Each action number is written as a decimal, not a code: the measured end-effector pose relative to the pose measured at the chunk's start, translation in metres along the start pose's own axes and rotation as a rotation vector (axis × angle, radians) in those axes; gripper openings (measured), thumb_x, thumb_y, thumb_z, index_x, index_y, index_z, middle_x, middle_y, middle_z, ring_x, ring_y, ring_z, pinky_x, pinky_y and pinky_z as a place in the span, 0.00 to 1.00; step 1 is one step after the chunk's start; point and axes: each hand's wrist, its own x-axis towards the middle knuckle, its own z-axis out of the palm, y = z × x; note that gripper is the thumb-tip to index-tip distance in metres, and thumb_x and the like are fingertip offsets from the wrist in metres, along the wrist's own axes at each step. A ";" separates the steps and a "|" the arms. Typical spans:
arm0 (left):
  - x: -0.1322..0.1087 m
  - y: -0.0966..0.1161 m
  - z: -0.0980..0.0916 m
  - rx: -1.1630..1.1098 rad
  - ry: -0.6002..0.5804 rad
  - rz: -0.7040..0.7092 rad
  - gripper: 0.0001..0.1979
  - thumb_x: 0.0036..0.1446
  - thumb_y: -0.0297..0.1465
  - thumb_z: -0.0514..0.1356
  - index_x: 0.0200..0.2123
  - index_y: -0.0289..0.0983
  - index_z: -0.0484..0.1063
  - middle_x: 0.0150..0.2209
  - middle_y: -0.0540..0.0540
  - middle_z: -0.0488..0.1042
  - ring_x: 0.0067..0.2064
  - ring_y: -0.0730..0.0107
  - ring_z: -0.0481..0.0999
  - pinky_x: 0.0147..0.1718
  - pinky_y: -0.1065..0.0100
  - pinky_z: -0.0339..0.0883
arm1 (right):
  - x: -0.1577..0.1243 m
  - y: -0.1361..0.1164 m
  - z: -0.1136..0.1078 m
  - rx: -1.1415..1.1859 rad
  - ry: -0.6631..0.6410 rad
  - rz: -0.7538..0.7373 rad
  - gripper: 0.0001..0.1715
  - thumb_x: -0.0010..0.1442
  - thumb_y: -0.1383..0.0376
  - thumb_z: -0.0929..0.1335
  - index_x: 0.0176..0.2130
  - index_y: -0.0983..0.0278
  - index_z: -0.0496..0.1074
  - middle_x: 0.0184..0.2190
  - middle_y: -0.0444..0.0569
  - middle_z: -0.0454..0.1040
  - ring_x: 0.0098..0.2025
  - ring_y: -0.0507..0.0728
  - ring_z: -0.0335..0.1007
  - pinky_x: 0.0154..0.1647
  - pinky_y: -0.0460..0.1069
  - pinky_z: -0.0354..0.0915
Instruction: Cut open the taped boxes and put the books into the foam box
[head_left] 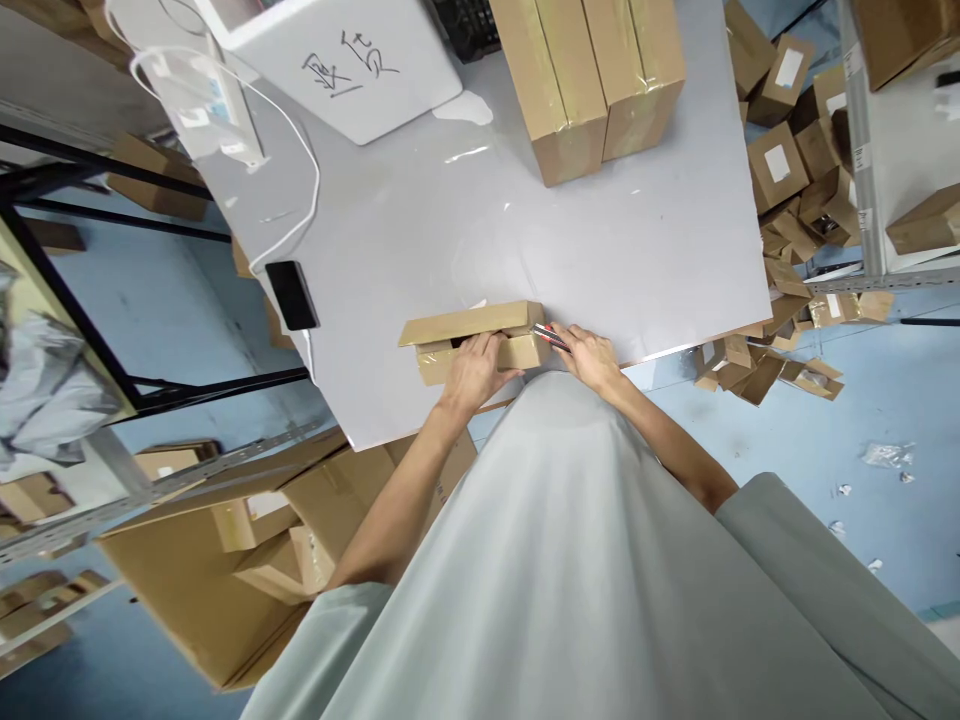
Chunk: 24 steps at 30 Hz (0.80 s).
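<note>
A small cardboard box lies at the front edge of the grey table, its top flap partly raised and a dark gap beneath it. My left hand grips the near side of this box, fingertips at the gap and thumb along the side. In my right hand is a red and black utility knife, its tip at the box's right end. Whether the blade touches the cardboard I cannot tell. What the box holds is hidden.
Two taped cartons stand at the table's back. A white bin with handwriting, a power strip and a phone occupy the left side. A large open carton sits below left. Several boxes are piled on the right.
</note>
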 end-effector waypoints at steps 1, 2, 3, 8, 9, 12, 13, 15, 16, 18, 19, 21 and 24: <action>0.001 0.000 0.002 0.003 -0.007 -0.010 0.29 0.62 0.44 0.73 0.59 0.36 0.73 0.55 0.30 0.80 0.57 0.36 0.81 0.59 0.44 0.73 | 0.000 0.001 0.001 -0.004 0.001 -0.003 0.33 0.81 0.58 0.60 0.79 0.56 0.61 0.62 0.57 0.78 0.59 0.66 0.78 0.54 0.55 0.72; 0.001 -0.001 0.004 0.006 -0.013 -0.020 0.28 0.62 0.45 0.74 0.58 0.36 0.73 0.53 0.30 0.81 0.55 0.36 0.82 0.57 0.45 0.74 | -0.001 0.001 0.002 -0.005 0.000 -0.005 0.33 0.81 0.58 0.60 0.79 0.56 0.61 0.62 0.56 0.79 0.59 0.66 0.78 0.54 0.55 0.72; 0.001 0.000 0.005 0.010 -0.018 -0.028 0.28 0.61 0.45 0.74 0.57 0.37 0.73 0.52 0.31 0.81 0.54 0.36 0.82 0.56 0.46 0.74 | -0.003 0.002 0.004 -0.004 -0.004 -0.005 0.33 0.81 0.57 0.60 0.79 0.55 0.60 0.61 0.56 0.79 0.58 0.65 0.78 0.54 0.55 0.72; -0.003 0.002 0.008 0.048 0.001 -0.059 0.25 0.62 0.45 0.74 0.54 0.38 0.73 0.45 0.33 0.83 0.49 0.37 0.83 0.53 0.46 0.72 | -0.033 0.011 0.018 0.023 -0.077 -0.058 0.31 0.80 0.56 0.62 0.77 0.53 0.64 0.61 0.54 0.80 0.57 0.63 0.79 0.54 0.53 0.73; -0.004 0.003 0.007 0.049 0.013 -0.060 0.25 0.62 0.44 0.74 0.54 0.38 0.72 0.45 0.33 0.83 0.49 0.37 0.83 0.53 0.46 0.72 | -0.037 0.016 0.021 0.039 -0.072 -0.058 0.31 0.80 0.55 0.62 0.76 0.52 0.65 0.62 0.53 0.80 0.58 0.63 0.80 0.55 0.53 0.73; -0.004 0.008 0.008 0.014 0.072 -0.037 0.24 0.65 0.42 0.72 0.57 0.36 0.72 0.53 0.28 0.82 0.54 0.36 0.82 0.55 0.45 0.71 | -0.036 0.039 0.026 0.095 0.054 0.044 0.30 0.79 0.55 0.63 0.74 0.54 0.67 0.65 0.53 0.78 0.60 0.64 0.79 0.58 0.55 0.73; -0.003 0.011 0.010 -0.003 0.098 -0.030 0.23 0.67 0.41 0.71 0.58 0.36 0.71 0.56 0.27 0.81 0.56 0.36 0.82 0.56 0.44 0.70 | -0.029 0.049 0.027 0.104 0.116 0.109 0.30 0.78 0.55 0.63 0.74 0.56 0.67 0.66 0.54 0.77 0.60 0.65 0.78 0.59 0.56 0.73; 0.000 0.020 0.014 -0.031 0.153 -0.026 0.21 0.70 0.40 0.67 0.59 0.36 0.71 0.60 0.27 0.80 0.58 0.38 0.81 0.56 0.44 0.70 | -0.010 0.073 0.028 0.089 0.216 0.258 0.32 0.76 0.57 0.63 0.74 0.60 0.66 0.66 0.59 0.75 0.60 0.67 0.78 0.59 0.58 0.73; 0.002 0.026 0.016 -0.041 0.177 -0.024 0.19 0.72 0.40 0.64 0.60 0.37 0.71 0.61 0.28 0.80 0.58 0.39 0.81 0.56 0.45 0.71 | 0.000 0.085 0.029 0.070 0.247 0.329 0.32 0.75 0.59 0.63 0.74 0.62 0.65 0.65 0.62 0.75 0.59 0.68 0.78 0.59 0.59 0.73; 0.004 0.039 0.020 -0.060 0.209 -0.002 0.16 0.75 0.38 0.60 0.60 0.38 0.72 0.60 0.31 0.81 0.59 0.42 0.81 0.56 0.46 0.71 | 0.020 0.106 0.029 0.043 0.279 0.440 0.34 0.74 0.63 0.63 0.74 0.66 0.62 0.66 0.66 0.73 0.58 0.68 0.78 0.59 0.59 0.72; 0.004 0.044 0.021 -0.069 0.217 0.013 0.15 0.76 0.36 0.59 0.60 0.38 0.73 0.60 0.32 0.81 0.59 0.44 0.81 0.56 0.47 0.71 | 0.027 0.115 0.030 0.036 0.284 0.483 0.33 0.74 0.64 0.62 0.74 0.68 0.61 0.65 0.68 0.73 0.58 0.68 0.78 0.59 0.58 0.71; -0.001 0.051 0.020 -0.079 0.227 0.026 0.15 0.76 0.32 0.56 0.61 0.37 0.74 0.60 0.32 0.81 0.59 0.45 0.81 0.57 0.48 0.71 | 0.036 0.128 0.031 0.016 0.281 0.547 0.30 0.75 0.65 0.62 0.71 0.71 0.62 0.63 0.69 0.74 0.57 0.67 0.77 0.58 0.57 0.71; -0.021 0.043 0.010 -0.070 0.265 -0.043 0.18 0.74 0.31 0.57 0.63 0.36 0.74 0.59 0.30 0.80 0.60 0.44 0.81 0.58 0.47 0.71 | 0.038 0.137 0.034 -0.059 0.278 0.539 0.26 0.76 0.64 0.64 0.68 0.70 0.65 0.63 0.69 0.72 0.61 0.65 0.73 0.57 0.54 0.69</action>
